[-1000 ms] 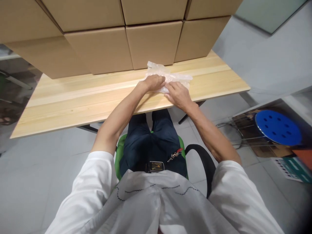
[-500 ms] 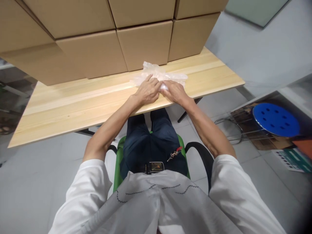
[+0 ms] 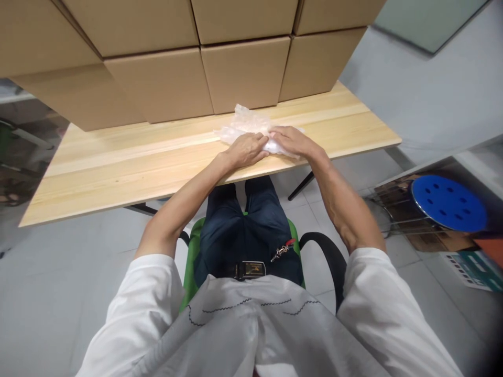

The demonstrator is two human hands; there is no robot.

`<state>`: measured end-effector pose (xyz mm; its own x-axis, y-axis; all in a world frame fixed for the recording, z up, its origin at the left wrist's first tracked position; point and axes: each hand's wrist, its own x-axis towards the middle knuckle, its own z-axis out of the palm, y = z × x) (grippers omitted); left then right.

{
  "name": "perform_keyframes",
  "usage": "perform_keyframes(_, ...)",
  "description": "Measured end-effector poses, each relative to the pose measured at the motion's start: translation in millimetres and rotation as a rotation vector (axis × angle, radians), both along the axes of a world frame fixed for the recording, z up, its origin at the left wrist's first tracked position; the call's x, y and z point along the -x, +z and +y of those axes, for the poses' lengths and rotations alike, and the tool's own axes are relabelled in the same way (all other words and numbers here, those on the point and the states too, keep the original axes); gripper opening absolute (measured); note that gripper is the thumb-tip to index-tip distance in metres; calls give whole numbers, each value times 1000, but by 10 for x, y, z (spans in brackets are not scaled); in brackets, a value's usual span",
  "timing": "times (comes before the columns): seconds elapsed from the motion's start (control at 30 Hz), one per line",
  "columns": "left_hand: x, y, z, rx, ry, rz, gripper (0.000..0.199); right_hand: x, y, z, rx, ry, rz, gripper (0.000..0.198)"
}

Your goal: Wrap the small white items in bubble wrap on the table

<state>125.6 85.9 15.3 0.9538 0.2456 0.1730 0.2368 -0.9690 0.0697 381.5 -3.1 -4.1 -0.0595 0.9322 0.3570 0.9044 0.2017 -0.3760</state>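
Observation:
A crumpled, see-through plastic bag (image 3: 250, 119) lies near the front edge of the wooden table, spread out to both sides of my hands. My left hand (image 3: 247, 149) rests on its near side, fingers close together and bent over the plastic. From the right, my right hand (image 3: 291, 140) grips the plastic with thumb and fingers bent inward. The fingertips of both hands almost meet at the bag's middle. Folds and fingers hide whatever may lie under or inside it.
Large brown cardboard boxes (image 3: 245, 73) stand stacked along the back of the wooden table (image 3: 118, 173). A blue round stool (image 3: 449, 203) is at the right, beyond the table's end. I sit on a green chair (image 3: 190, 272) with black armrests.
My right hand has lifted a little and turned further over the plastic. The left hand has flattened somewhat. More of the bag shows below and between the hands; the view has shifted slightly.

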Motion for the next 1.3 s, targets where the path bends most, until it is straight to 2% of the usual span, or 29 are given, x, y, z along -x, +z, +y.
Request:
perform_keyframes(0.07,3,72,-36,-2,13,29,52,-74,24,64,-7,-103,-10,68)
perform_keyframes(0.17,-9,171,-78,4,32,70,53,-8,98,-20,-78,-199,-25,74)
perform_keyframes(0.33,-84,221,-12,41,51,74,53,437,80,-401,-94,-57,-50,66)
perform_keyframes(0.47,-144,249,113,65,23,53,52,576,-40,-554,-105,-48,-51,71)
perform_keyframes(0.67,-167,361,275,103,63,90,48,319,-60,-364,-50,-106,-86,65)
perform_keyframes(0.83,-142,299,353,105,91,14,52,100,22,-28,19,-131,-33,70)
perform_keyframes(0.97,-225,299,421,121,150,72,58,-11,83,124,92,-141,-34,71)
perform_keyframes(1.03,-288,345,460,126,153,100,57,0,90,89,80,-196,-32,69)
perform_keyframes(1.1,-336,405,486,143,147,117,56,63,72,-14,1,-209,-63,64)
perform_keyframes(1.2,-365,476,480,209,190,150,54,231,32,-222,-103,-112,-161,53)
perform_keyframes(1.3,-379,507,438,240,292,196,56,415,31,-386,-71,-48,-233,61)
